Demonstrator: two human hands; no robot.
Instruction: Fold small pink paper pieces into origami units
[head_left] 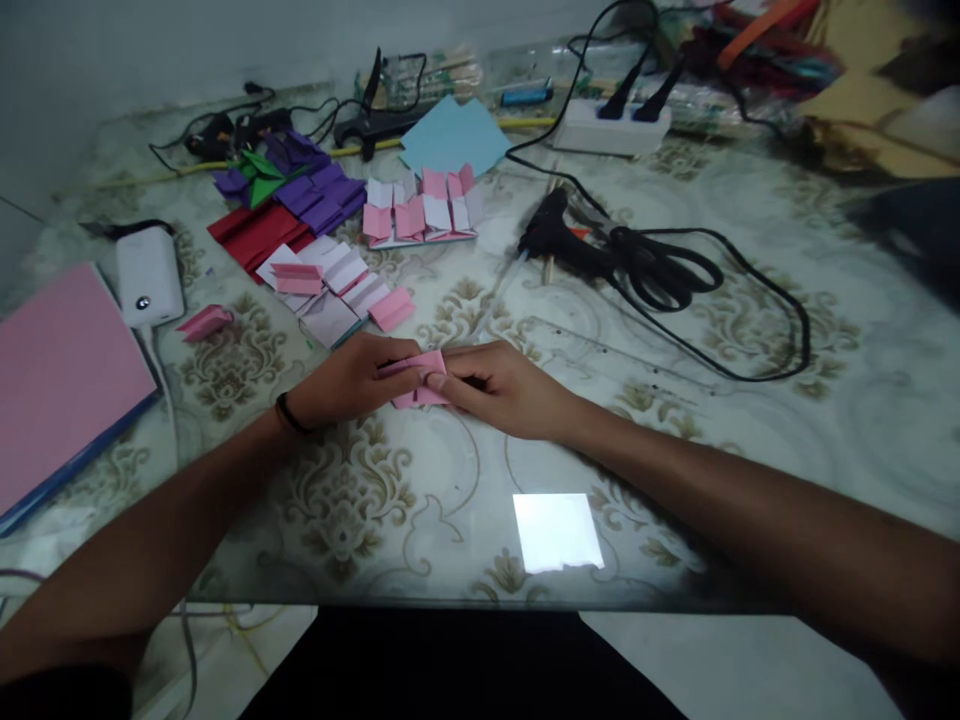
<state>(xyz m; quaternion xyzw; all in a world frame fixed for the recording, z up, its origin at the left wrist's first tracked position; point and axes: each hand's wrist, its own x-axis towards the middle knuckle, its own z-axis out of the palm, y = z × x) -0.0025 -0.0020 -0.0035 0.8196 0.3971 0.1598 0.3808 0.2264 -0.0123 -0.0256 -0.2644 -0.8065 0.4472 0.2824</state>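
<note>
Between my two hands is a small folded piece of pink paper [426, 366], just above the patterned table. My left hand [358, 380] grips its left side, thumb on top. From the right, my right hand [501, 388] pinches the same piece with the thumb pressed on it; the fingers underneath are partly hidden. Just beyond my hands lie pink and white folded paper pieces [330, 285], with another pink and white folded set [422, 208] behind them. A single pink folded piece [205, 323] rests to the left.
A black glue gun [562, 235] and black-handled scissors [664, 268] lie right of centre, inside a cable loop. A clear ruler [622, 355] is nearer. Left are a white power bank [150, 275] and pink paper sheets [67, 370]. A power strip [611, 128] stands at the back.
</note>
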